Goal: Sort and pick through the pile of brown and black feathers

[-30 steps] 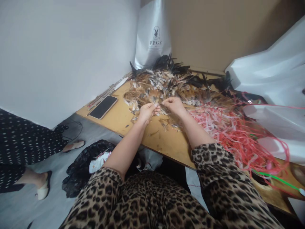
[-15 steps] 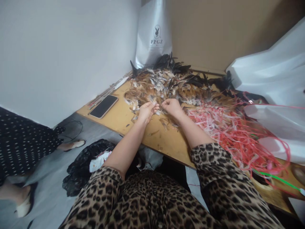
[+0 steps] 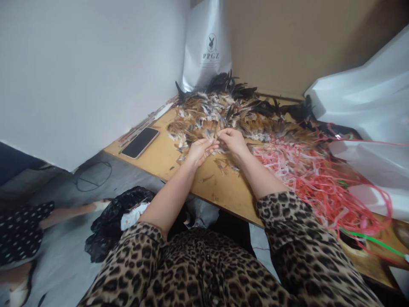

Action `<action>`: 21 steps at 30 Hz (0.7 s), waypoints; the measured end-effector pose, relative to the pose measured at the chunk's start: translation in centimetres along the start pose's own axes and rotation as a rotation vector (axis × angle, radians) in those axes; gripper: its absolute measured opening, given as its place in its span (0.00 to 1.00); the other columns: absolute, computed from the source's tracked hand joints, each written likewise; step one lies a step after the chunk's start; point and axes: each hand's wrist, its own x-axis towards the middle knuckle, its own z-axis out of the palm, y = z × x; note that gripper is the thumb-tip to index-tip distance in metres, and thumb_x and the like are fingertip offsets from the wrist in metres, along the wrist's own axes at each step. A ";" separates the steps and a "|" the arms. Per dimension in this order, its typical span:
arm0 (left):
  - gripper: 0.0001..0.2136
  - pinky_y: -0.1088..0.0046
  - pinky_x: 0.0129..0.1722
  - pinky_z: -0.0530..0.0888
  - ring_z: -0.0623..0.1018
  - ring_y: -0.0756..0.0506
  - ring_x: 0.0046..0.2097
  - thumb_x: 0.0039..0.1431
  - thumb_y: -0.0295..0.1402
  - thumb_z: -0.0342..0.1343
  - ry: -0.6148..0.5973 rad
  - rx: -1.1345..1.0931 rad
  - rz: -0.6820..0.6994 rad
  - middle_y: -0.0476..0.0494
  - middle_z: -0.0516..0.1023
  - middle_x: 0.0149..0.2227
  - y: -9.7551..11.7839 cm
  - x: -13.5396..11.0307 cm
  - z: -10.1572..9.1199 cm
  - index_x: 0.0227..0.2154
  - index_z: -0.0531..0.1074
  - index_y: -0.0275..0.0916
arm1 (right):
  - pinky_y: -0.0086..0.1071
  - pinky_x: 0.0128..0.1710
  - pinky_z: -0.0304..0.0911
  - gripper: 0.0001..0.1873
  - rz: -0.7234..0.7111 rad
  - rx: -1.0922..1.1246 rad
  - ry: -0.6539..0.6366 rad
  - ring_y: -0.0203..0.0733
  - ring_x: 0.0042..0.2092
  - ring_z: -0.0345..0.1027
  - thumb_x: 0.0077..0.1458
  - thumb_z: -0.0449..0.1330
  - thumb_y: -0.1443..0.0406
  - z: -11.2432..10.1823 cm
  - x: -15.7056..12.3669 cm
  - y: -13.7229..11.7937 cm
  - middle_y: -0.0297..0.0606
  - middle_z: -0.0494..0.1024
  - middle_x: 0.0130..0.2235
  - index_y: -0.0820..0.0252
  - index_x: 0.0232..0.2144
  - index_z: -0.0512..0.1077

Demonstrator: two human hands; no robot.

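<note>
Over the near edge of a heap of brown, white and black feathers (image 3: pixel 204 106), both of my hands work close together with fingertips almost touching. My left hand (image 3: pixel 202 152) is closed in a pinch, palm turned partly up, and a small pale feather end shows at its thumb. Just to the right, my right hand (image 3: pixel 233 140) pinches at the feathers, its back towards me; what sits between its fingertips is partly hidden and looks like a feather. Loose feather scraps (image 3: pixel 223 165) lie on the table (image 3: pixel 179 170) below my wrists.
A phone (image 3: pixel 140 143) lies at the table's left. Tangled pink and red ribbons (image 3: pixel 319 183) cover the right side. Silver bags (image 3: pixel 207 51) stand behind and to the right. On the floor, a black plastic bag (image 3: pixel 108 230) lies near a person in a dotted garment (image 3: pixel 19 232).
My right hand has shifted slightly up and left, and my left hand a little right, bringing the fingertips nearer each other. The person at the left has moved lower in view.
</note>
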 end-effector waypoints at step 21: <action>0.03 0.85 0.26 0.68 0.74 0.57 0.25 0.50 0.26 0.58 -0.026 0.013 0.035 0.44 0.76 0.24 -0.5 0.3 -0.3 0.26 0.72 0.30 | 0.23 0.17 0.49 0.17 0.080 0.049 -0.091 0.28 0.18 0.55 0.32 0.67 0.58 0.0 -0.2 0.5 0.28 0.65 0.15 0.62 0.22 0.68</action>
